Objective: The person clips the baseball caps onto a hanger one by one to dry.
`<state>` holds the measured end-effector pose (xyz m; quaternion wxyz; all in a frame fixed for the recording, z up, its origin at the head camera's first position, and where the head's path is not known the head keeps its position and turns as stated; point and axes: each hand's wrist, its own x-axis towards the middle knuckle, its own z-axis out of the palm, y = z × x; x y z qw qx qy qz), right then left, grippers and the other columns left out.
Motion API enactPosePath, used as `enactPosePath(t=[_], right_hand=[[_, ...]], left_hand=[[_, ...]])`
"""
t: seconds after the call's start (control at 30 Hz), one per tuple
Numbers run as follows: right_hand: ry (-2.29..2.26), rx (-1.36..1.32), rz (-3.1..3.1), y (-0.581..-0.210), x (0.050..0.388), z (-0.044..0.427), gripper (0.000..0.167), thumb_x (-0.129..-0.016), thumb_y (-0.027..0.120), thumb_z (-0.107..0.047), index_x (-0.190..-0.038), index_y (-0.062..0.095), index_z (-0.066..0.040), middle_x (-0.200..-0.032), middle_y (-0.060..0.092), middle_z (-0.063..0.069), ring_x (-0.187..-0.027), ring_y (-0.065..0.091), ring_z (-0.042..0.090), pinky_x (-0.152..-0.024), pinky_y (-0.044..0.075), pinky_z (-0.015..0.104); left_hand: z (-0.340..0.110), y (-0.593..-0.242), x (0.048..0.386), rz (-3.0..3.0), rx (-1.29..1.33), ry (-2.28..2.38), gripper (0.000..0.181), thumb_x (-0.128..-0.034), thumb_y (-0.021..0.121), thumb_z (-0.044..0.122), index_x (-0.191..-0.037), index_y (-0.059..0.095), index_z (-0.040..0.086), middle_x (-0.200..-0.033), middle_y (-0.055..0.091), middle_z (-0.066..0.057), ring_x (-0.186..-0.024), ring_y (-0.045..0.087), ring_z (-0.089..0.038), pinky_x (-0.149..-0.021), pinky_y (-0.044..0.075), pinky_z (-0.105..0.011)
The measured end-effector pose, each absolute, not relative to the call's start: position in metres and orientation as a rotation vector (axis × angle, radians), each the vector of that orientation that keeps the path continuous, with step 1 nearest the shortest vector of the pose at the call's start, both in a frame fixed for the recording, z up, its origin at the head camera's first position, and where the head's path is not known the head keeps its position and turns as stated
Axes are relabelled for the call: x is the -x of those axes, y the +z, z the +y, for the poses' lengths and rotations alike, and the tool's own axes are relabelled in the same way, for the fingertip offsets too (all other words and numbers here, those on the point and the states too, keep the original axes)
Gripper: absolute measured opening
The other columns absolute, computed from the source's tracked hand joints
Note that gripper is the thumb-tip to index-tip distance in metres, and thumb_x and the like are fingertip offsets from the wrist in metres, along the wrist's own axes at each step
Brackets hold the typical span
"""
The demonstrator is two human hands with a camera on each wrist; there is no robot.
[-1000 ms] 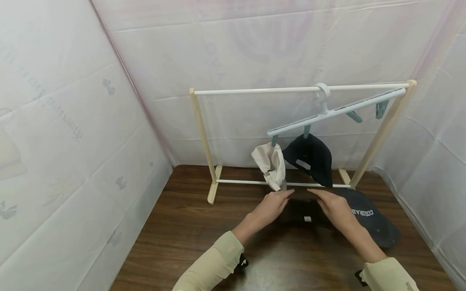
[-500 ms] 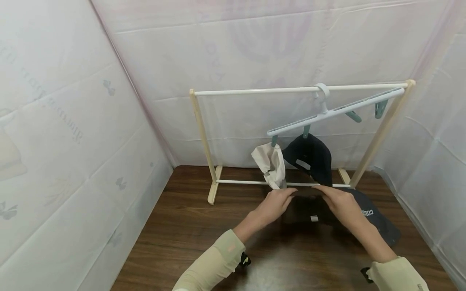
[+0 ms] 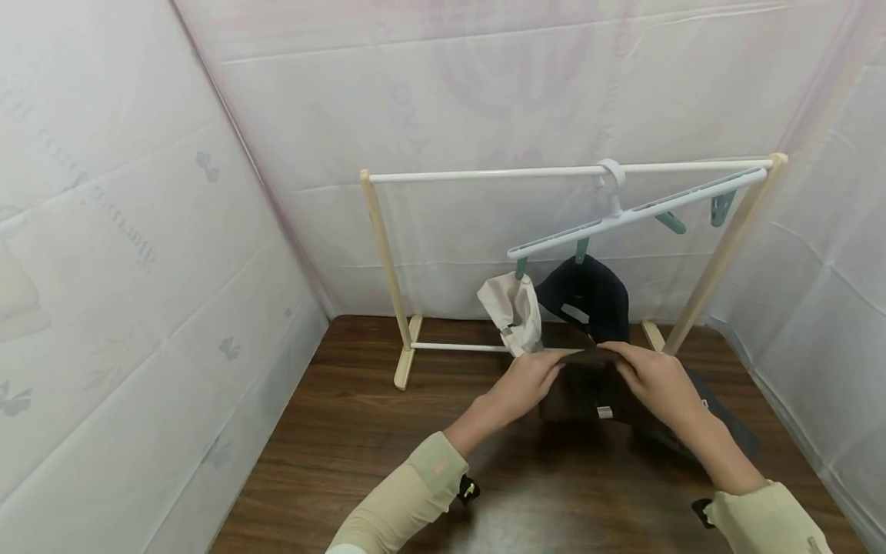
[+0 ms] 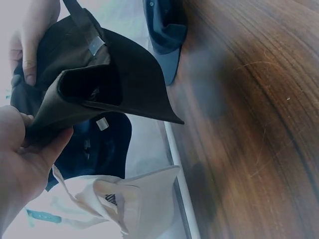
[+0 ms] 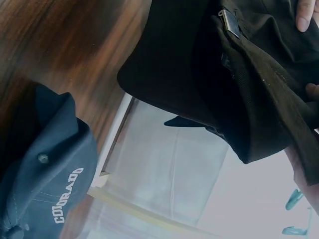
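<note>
A dark brown baseball cap is held between both hands above the table, its small pale tag showing. My left hand grips one side; in the left wrist view its thumb presses on the fabric, and the cap's brim points away from the hand. On the other side, my right hand holds the cap with bent fingers. Just behind hang a white cap and a navy cap, clipped to a pale hanger.
A dark blue cap lettered COLORADO lies on the table at the right, partly hidden by the right arm. The hanger tilts on the white rail of a wooden rack. Two green clips on its right side hold nothing.
The dark brown cap has risen slightly and shifted right with both hands. My right hand has moved right and up, covering more of the COLORADO cap. The hanging caps stay put.
</note>
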<state>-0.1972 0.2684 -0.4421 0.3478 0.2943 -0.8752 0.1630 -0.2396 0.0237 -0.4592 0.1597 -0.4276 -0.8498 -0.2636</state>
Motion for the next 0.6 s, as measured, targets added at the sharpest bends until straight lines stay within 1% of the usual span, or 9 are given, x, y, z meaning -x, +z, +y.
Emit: enactPosePath(t=[0.07,0.2,0.27,0.37,0.47,0.5,0.6], right_hand=[[0.427,-0.755,-2.275,-0.440,0.196,0.269,0.047,-0.076,0.080,0.009,-0.120,0.071,-0.007,-0.080,0.072,0.008,-0.050,0.037,0.001,-0.048,0.035,0.023],[0.424,-0.758,-2.265,-0.435,0.197,0.269,0.047,-0.075,0.081,0.009,-0.119,0.071,-0.007,-0.072,0.067,0.004,-0.050,0.032,0.000,-0.048,0.034,0.023],[0.418,-0.764,-2.260,-0.432,0.197,0.270,0.048,-0.075,0.081,0.009,-0.119,0.072,-0.008,-0.068,0.063,0.002,-0.049,0.031,0.000,-0.047,0.034,0.023],[0.407,-0.776,-2.257,-0.426,0.196,0.272,0.049,-0.074,0.081,0.008,-0.119,0.072,-0.008,-0.069,0.064,0.002,-0.049,0.030,-0.001,-0.047,0.034,0.023],[0.387,-0.779,-2.269,-0.421,0.196,0.275,0.047,-0.075,0.081,0.007,-0.118,0.072,-0.009,-0.066,0.061,-0.001,-0.049,0.027,-0.002,-0.046,0.031,0.022],[0.379,-0.778,-2.274,-0.419,0.196,0.276,0.047,-0.075,0.080,0.007,-0.118,0.072,-0.009,-0.063,0.058,-0.003,-0.049,0.026,-0.002,-0.045,0.030,0.021],[0.352,-0.771,-2.287,-0.415,0.196,0.278,0.043,-0.078,0.079,0.005,-0.118,0.072,-0.010,-0.055,0.042,-0.011,-0.048,0.021,-0.003,-0.043,0.026,0.020]], left_hand=[[0.025,-0.458,0.240,-2.417,1.229,-0.746,0.028,-0.1073,0.053,0.014,-0.133,0.064,0.012,-0.124,0.071,-0.002,-0.112,0.067,-0.009,-0.091,0.053,-0.018],[0.026,-0.456,0.241,-2.407,1.235,-0.705,0.027,-0.1073,0.053,0.014,-0.132,0.064,0.010,-0.125,0.071,-0.003,-0.113,0.067,-0.010,-0.093,0.052,-0.018],[0.026,-0.454,0.241,-2.409,1.236,-0.684,0.027,-0.1074,0.053,0.014,-0.132,0.064,0.009,-0.125,0.071,-0.003,-0.111,0.068,-0.010,-0.092,0.053,-0.017],[0.027,-0.451,0.241,-2.416,1.237,-0.674,0.028,-0.1075,0.053,0.014,-0.132,0.063,0.007,-0.123,0.072,-0.004,-0.105,0.070,-0.009,-0.088,0.053,-0.016],[0.028,-0.447,0.240,-2.419,1.243,-0.695,0.028,-0.1073,0.053,0.014,-0.132,0.063,0.006,-0.120,0.073,-0.005,-0.097,0.071,-0.008,-0.084,0.054,-0.015],[0.029,-0.446,0.240,-2.416,1.244,-0.700,0.028,-0.1073,0.053,0.014,-0.132,0.063,0.006,-0.119,0.073,-0.005,-0.095,0.071,-0.008,-0.083,0.054,-0.014],[0.031,-0.443,0.239,-2.404,1.253,-0.715,0.028,-0.1074,0.053,0.014,-0.131,0.064,0.005,-0.117,0.074,-0.005,-0.091,0.070,-0.007,-0.081,0.053,-0.013]])
